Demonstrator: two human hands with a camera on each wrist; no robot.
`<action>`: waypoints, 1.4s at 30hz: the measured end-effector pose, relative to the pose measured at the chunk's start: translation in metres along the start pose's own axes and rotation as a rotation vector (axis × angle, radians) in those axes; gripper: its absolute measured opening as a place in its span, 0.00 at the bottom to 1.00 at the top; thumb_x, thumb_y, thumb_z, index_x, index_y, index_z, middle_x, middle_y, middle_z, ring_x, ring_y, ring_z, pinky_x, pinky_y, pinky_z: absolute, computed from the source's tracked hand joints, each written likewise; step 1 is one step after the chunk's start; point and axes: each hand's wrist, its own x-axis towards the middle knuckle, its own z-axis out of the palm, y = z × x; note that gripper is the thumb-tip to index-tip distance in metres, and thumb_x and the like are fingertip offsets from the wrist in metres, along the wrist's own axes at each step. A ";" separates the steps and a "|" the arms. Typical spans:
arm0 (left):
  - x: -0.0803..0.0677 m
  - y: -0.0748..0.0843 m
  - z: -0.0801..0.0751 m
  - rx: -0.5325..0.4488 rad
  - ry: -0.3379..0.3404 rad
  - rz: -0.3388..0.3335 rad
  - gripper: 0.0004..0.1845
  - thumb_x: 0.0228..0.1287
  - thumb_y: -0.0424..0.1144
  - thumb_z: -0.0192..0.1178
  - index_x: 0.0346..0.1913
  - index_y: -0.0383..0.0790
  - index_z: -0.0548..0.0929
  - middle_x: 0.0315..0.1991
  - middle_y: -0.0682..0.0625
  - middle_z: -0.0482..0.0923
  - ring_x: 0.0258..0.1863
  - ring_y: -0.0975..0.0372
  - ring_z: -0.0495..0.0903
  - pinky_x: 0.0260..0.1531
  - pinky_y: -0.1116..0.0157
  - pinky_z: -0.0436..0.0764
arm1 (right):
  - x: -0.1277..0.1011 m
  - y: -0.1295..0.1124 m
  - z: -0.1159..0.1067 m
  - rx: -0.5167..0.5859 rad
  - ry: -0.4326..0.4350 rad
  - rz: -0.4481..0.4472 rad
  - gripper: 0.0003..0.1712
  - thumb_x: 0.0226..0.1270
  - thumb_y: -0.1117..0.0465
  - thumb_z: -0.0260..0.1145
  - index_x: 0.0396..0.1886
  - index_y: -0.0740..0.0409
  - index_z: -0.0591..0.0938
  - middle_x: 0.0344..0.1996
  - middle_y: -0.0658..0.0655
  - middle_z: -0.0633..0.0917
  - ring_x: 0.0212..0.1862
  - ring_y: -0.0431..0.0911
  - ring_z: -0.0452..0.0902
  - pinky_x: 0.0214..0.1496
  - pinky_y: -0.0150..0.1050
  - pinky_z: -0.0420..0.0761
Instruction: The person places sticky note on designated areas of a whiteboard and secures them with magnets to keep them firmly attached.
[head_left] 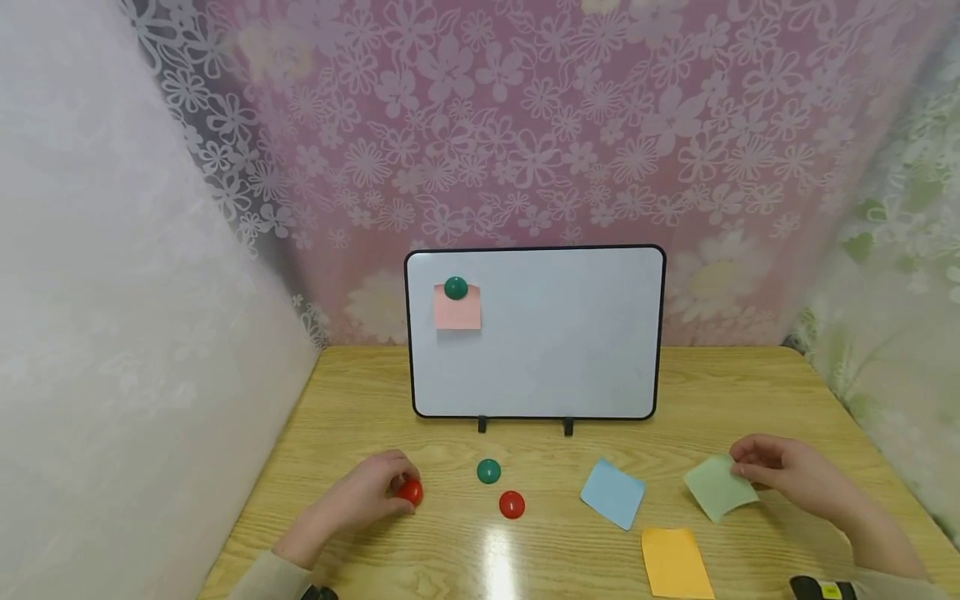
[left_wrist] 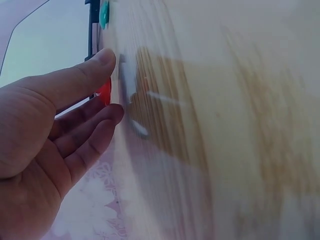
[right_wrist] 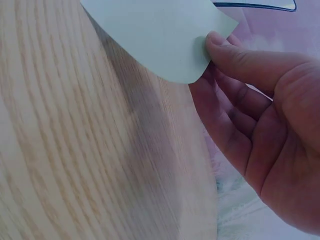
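**Both hands on the table: one on a magnet, one on a note**

Wooden table [head_left: 750,392] under both hands, with flowered curtains hung behind and to either side.

The left hand [head_left: 367,496] lies low on the wood at the near left, its fingers curled about a red magnet [head_left: 410,492]. From the left wrist view the thumb [left_wrist: 75,82] sits on one side of that magnet and the fingertips on the other, so it is pinched between them, down at the table surface.

The right hand [head_left: 795,475] is at the near right and pinches the edge of a green note [head_left: 718,487]. In the right wrist view the thumb [right_wrist: 235,55] presses on top of the paper's corner with the fingers beneath it, and the free end of the note curves up off the wood.

Between the hands lie a green magnet [head_left: 488,471] and, just beside it and nearer the person, a second red magnet [head_left: 512,504]. Right of these is a blue note [head_left: 613,492], flat on the table, and an orange note [head_left: 675,562] near the front edge, below the green one.

Farther back a whiteboard [head_left: 555,350] stands upright on two small feet. In its upper left corner a pink note [head_left: 457,308] is held on by another green magnet [head_left: 455,288].
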 end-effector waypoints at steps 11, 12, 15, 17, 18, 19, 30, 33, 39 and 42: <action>0.003 0.003 0.002 0.001 0.051 0.028 0.16 0.60 0.36 0.81 0.48 0.42 0.88 0.44 0.56 0.81 0.39 0.63 0.79 0.40 0.66 0.83 | 0.008 0.003 0.011 0.097 0.033 0.012 0.20 0.84 0.59 0.64 0.62 0.72 0.79 0.51 0.60 0.87 0.46 0.37 0.85 0.46 0.39 0.89; 0.003 0.003 0.003 0.001 0.053 0.027 0.16 0.60 0.36 0.81 0.48 0.42 0.88 0.44 0.56 0.81 0.39 0.63 0.79 0.40 0.66 0.83 | 0.009 0.003 0.012 0.097 0.045 0.021 0.20 0.83 0.59 0.65 0.62 0.72 0.79 0.51 0.60 0.87 0.46 0.37 0.85 0.46 0.38 0.89; 0.004 0.003 0.004 -0.003 0.061 0.026 0.16 0.60 0.36 0.81 0.49 0.42 0.88 0.43 0.57 0.81 0.39 0.64 0.79 0.40 0.66 0.83 | 0.010 0.002 0.016 0.097 0.082 0.038 0.20 0.83 0.59 0.66 0.61 0.71 0.80 0.52 0.61 0.86 0.46 0.37 0.85 0.46 0.38 0.89; 0.005 0.004 0.004 -0.012 0.064 0.019 0.16 0.61 0.36 0.81 0.50 0.43 0.88 0.44 0.57 0.81 0.39 0.64 0.79 0.40 0.66 0.83 | 0.012 0.001 0.019 0.099 0.100 0.039 0.20 0.82 0.59 0.66 0.61 0.71 0.80 0.52 0.61 0.86 0.46 0.37 0.85 0.46 0.39 0.89; 0.005 0.004 0.005 -0.016 0.065 0.017 0.16 0.61 0.36 0.81 0.50 0.43 0.88 0.44 0.57 0.81 0.39 0.64 0.79 0.40 0.66 0.84 | 0.012 0.001 0.020 0.101 0.103 0.039 0.20 0.82 0.59 0.66 0.61 0.71 0.80 0.52 0.61 0.86 0.46 0.37 0.85 0.46 0.39 0.89; 0.005 0.004 0.005 -0.022 0.066 0.014 0.16 0.61 0.36 0.81 0.50 0.43 0.88 0.44 0.57 0.81 0.39 0.64 0.79 0.40 0.65 0.84 | 0.013 0.001 0.021 0.108 0.107 0.039 0.20 0.82 0.59 0.66 0.61 0.71 0.80 0.52 0.61 0.86 0.46 0.37 0.85 0.46 0.39 0.89; 0.009 0.005 0.004 -0.054 0.080 -0.013 0.17 0.62 0.37 0.81 0.52 0.44 0.88 0.43 0.59 0.81 0.38 0.65 0.79 0.38 0.67 0.83 | 0.021 -0.003 0.028 0.139 0.125 0.035 0.22 0.81 0.58 0.68 0.61 0.71 0.79 0.52 0.61 0.86 0.46 0.38 0.86 0.47 0.38 0.89; 0.011 0.005 0.004 -0.059 0.089 -0.006 0.17 0.61 0.37 0.81 0.52 0.44 0.88 0.43 0.59 0.80 0.38 0.65 0.79 0.38 0.68 0.84 | 0.023 -0.004 0.029 0.153 0.124 0.031 0.22 0.81 0.57 0.67 0.62 0.71 0.79 0.52 0.61 0.86 0.46 0.38 0.86 0.47 0.38 0.89; 0.012 0.005 0.004 -0.089 0.091 -0.001 0.18 0.61 0.37 0.81 0.52 0.44 0.88 0.44 0.59 0.80 0.38 0.64 0.80 0.37 0.68 0.84 | 0.027 -0.009 0.031 0.183 0.140 0.015 0.22 0.81 0.59 0.67 0.62 0.73 0.79 0.51 0.61 0.86 0.46 0.39 0.86 0.47 0.38 0.89; 0.012 0.005 0.004 -0.105 0.094 -0.004 0.17 0.62 0.37 0.81 0.52 0.45 0.88 0.45 0.58 0.81 0.39 0.64 0.80 0.37 0.68 0.85 | 0.028 -0.012 0.031 0.190 0.138 0.018 0.23 0.81 0.58 0.68 0.62 0.73 0.78 0.52 0.62 0.86 0.46 0.39 0.86 0.47 0.38 0.89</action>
